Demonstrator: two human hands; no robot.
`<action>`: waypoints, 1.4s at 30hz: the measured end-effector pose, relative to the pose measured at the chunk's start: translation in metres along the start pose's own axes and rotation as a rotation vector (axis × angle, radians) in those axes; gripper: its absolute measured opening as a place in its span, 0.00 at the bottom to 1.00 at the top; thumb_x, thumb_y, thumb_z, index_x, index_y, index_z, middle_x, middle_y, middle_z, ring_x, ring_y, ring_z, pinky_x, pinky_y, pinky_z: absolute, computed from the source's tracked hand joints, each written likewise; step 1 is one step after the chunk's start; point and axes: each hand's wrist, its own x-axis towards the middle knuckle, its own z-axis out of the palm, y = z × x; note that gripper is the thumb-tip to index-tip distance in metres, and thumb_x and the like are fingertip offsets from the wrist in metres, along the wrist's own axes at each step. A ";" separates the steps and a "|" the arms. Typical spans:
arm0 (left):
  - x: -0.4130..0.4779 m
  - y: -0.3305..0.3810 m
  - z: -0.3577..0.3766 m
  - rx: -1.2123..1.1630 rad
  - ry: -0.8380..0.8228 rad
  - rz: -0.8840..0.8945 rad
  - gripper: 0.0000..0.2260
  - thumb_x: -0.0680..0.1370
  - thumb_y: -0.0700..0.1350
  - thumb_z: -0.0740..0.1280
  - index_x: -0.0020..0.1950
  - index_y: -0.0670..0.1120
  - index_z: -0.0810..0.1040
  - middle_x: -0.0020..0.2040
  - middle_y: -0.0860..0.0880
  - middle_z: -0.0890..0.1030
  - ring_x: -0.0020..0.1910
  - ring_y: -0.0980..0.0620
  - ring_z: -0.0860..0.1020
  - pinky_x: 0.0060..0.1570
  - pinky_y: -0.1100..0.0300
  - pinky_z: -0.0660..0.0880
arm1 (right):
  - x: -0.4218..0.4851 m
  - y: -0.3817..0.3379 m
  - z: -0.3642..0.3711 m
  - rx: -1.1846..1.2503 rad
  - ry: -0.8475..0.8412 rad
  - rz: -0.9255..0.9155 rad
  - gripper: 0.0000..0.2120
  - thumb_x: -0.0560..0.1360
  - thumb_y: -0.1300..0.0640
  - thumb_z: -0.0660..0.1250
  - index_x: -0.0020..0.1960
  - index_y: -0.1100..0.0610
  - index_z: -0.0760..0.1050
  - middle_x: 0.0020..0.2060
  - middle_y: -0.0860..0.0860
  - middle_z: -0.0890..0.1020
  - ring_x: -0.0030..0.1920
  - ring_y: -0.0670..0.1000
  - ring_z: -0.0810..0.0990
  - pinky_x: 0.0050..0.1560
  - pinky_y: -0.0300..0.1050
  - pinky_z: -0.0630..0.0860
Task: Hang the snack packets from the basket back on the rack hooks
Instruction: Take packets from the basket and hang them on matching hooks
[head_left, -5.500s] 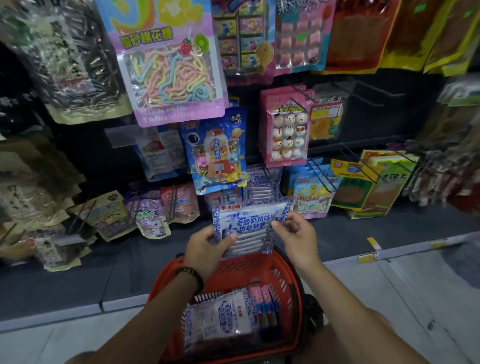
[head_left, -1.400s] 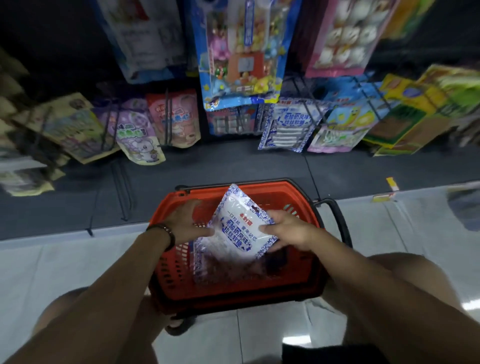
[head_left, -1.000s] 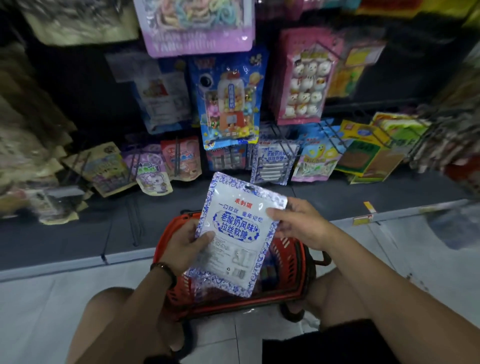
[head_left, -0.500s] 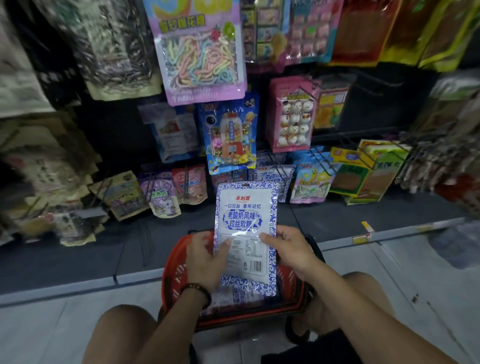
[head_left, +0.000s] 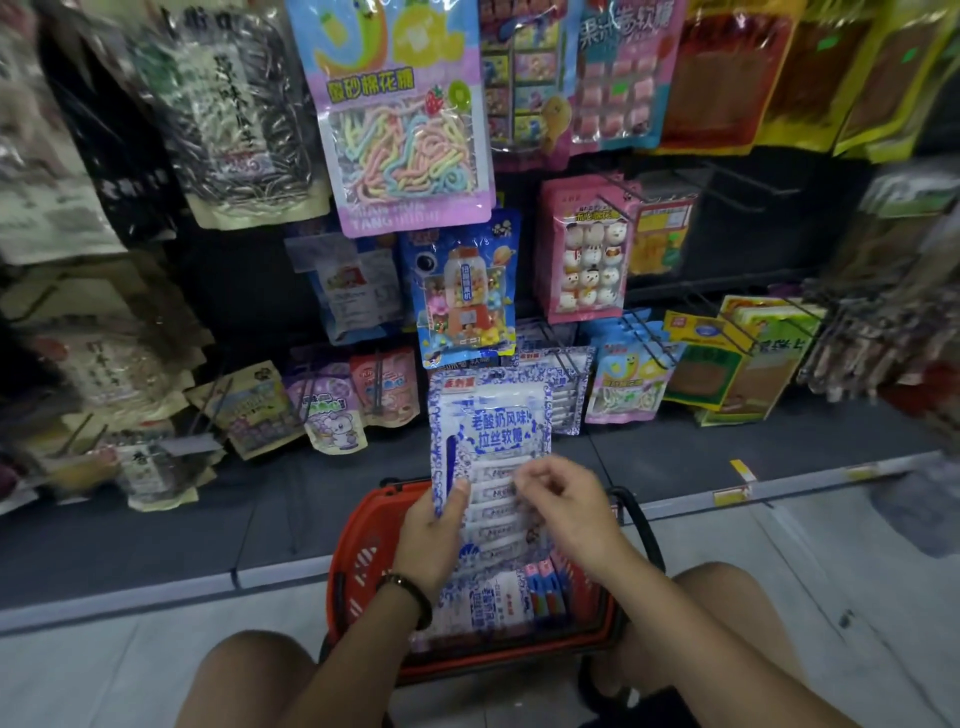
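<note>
Flipped over, packet pinched by left hand; right hand before it, grip unclear.

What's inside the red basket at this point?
At least one blue-and-white packet and some pink-and-blue sticks lie in the red basket. The held packet, left hand and right hand cover its far part, so no full count.

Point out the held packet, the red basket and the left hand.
held packet (head_left: 491, 431), head view, its printed label.
red basket (head_left: 358, 561), head view, left wall.
left hand (head_left: 431, 540), head view, back of hand.
</note>
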 end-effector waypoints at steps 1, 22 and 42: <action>0.003 0.001 -0.002 -0.037 -0.009 -0.010 0.05 0.84 0.54 0.65 0.56 0.63 0.80 0.55 0.64 0.82 0.59 0.64 0.78 0.59 0.57 0.75 | 0.005 0.001 -0.006 0.005 0.100 0.002 0.05 0.77 0.54 0.77 0.50 0.46 0.83 0.41 0.49 0.85 0.42 0.49 0.85 0.47 0.49 0.81; 0.125 0.009 0.062 0.428 0.062 0.187 0.16 0.81 0.52 0.72 0.38 0.48 0.73 0.37 0.54 0.72 0.36 0.52 0.72 0.40 0.55 0.69 | 0.114 0.053 -0.084 0.067 0.317 -0.027 0.17 0.75 0.54 0.80 0.36 0.49 0.72 0.29 0.42 0.73 0.33 0.47 0.73 0.40 0.51 0.72; 0.263 -0.074 0.156 0.197 -0.050 -0.252 0.31 0.75 0.70 0.69 0.42 0.39 0.76 0.40 0.38 0.82 0.39 0.47 0.79 0.52 0.40 0.77 | 0.218 0.153 -0.087 0.407 0.378 0.445 0.41 0.78 0.38 0.72 0.82 0.55 0.63 0.75 0.57 0.75 0.71 0.61 0.78 0.71 0.66 0.75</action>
